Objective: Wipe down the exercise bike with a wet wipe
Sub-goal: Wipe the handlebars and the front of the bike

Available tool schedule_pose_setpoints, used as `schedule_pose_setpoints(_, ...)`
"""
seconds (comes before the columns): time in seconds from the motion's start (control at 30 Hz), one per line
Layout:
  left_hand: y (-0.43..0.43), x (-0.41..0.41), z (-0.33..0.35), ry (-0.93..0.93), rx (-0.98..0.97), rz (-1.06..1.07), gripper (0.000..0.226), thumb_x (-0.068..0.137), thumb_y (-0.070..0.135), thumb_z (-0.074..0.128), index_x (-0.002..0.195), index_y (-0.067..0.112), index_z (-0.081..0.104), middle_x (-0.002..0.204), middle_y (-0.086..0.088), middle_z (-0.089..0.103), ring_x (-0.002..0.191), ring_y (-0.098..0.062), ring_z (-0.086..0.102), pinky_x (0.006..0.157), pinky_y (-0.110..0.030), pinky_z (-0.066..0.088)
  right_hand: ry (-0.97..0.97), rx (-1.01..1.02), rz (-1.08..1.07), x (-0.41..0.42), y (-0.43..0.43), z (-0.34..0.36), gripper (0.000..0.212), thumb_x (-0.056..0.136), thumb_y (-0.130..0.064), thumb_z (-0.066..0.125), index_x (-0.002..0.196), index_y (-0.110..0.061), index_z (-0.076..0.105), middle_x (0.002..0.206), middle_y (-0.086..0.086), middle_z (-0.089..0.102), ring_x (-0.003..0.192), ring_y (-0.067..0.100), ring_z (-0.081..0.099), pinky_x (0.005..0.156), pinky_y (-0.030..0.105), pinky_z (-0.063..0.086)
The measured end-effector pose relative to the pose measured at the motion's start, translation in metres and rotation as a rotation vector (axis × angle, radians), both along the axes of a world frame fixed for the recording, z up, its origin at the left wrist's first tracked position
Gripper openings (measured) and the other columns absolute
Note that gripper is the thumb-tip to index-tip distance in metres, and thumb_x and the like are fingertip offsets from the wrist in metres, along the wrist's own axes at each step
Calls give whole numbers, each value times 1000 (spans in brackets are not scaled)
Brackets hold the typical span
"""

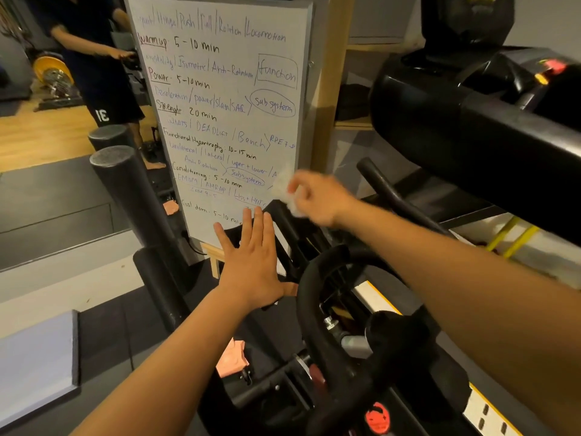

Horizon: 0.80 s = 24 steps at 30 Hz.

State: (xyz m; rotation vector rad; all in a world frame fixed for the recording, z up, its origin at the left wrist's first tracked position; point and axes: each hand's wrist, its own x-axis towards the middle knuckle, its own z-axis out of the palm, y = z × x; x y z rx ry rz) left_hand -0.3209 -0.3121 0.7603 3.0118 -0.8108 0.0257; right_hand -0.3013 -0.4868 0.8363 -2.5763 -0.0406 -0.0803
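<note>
In the head view, at the front end of the exercise bike (309,313), the right hand (320,201) pinches a crumpled white wet wipe (283,185) at the top edge of a black upright part. Motion blur hides whether the wipe touches it. The left hand (251,262) lies flat on the black panel below, fingers straight and spread.

The wiping looks to be under way at this end. No surface shows wetness, so the share done cannot be told, and the handlebar loop and lower frame probably remain.

No wipe pack or bin shows. 1 pink cloth (234,357) lies low beside the frame.
</note>
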Motion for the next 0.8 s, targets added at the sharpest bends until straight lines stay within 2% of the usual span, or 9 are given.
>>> schedule_pose_setpoints(0.13,2,-1,-3,-15,11,13,136,70,92,41,146,3,-29,158,-14,-32,143,-31,-35,105,-67,-22,106,-253,174,-13,7,-20,19,95,-20,48,112,-18,57,98,6,61,79,17,51,67,25,38)
schedule_pose_setpoints(0.23,5,-3,-5,-22,-2,13,135,71,91,41,148,4,-28,158,-13,-32,144,-30,-34,110,-65,-19,315,-395,324,-26,-8,1,17,94,-21,52,107,-21,63,82,-9,58,78,13,51,73,24,38)
schedule_pose_setpoints(0.3,5,-5,-5,-15,-19,9,133,73,88,44,149,5,-27,158,-12,-32,144,-29,-34,113,-63,-19,321,-274,316,-21,-25,22,13,94,-19,54,98,-22,66,74,-9,62,70,9,59,67,23,43)
schedule_pose_setpoints(0.4,5,-9,-5,22,-65,18,131,75,85,49,149,8,-28,157,-9,-34,143,-27,-36,115,-57,-21,-6,130,79,5,-55,37,12,93,-15,53,98,-18,64,73,-4,63,63,7,62,63,25,48)
schedule_pose_setpoints(0.47,4,-9,-2,46,-95,25,134,74,83,54,149,8,-29,154,-8,-38,141,-25,-39,115,-53,-22,-50,170,37,16,-59,23,19,92,-12,52,106,-22,61,75,-1,65,69,11,66,66,28,53)
schedule_pose_setpoints(0.57,-2,-7,1,146,-136,-5,134,76,72,64,147,12,-31,150,-3,-43,140,-22,-40,117,-44,-20,168,-68,142,27,-53,-27,23,92,-14,52,112,-26,57,88,0,63,81,17,65,70,28,49)
schedule_pose_setpoints(0.63,-5,-6,3,231,-150,-18,131,79,61,70,144,16,-35,147,2,-45,140,-17,-38,119,-39,-16,212,-280,223,30,-51,-46,17,90,-18,55,107,-19,58,100,6,59,93,25,58,71,30,41)
schedule_pose_setpoints(0.7,-9,-5,8,280,-140,-10,129,81,53,74,145,19,-33,144,6,-45,137,-13,-35,118,-36,-14,231,-432,316,26,-55,-45,5,90,-19,56,89,-14,57,90,4,55,85,22,54,63,27,35)
schedule_pose_setpoints(0.8,-14,-4,11,355,-168,27,128,81,44,77,149,21,-29,144,11,-44,133,-9,-26,116,-32,-7,412,-525,446,16,-62,-42,15,92,-17,55,79,-10,56,71,2,48,67,18,46,53,23,31)
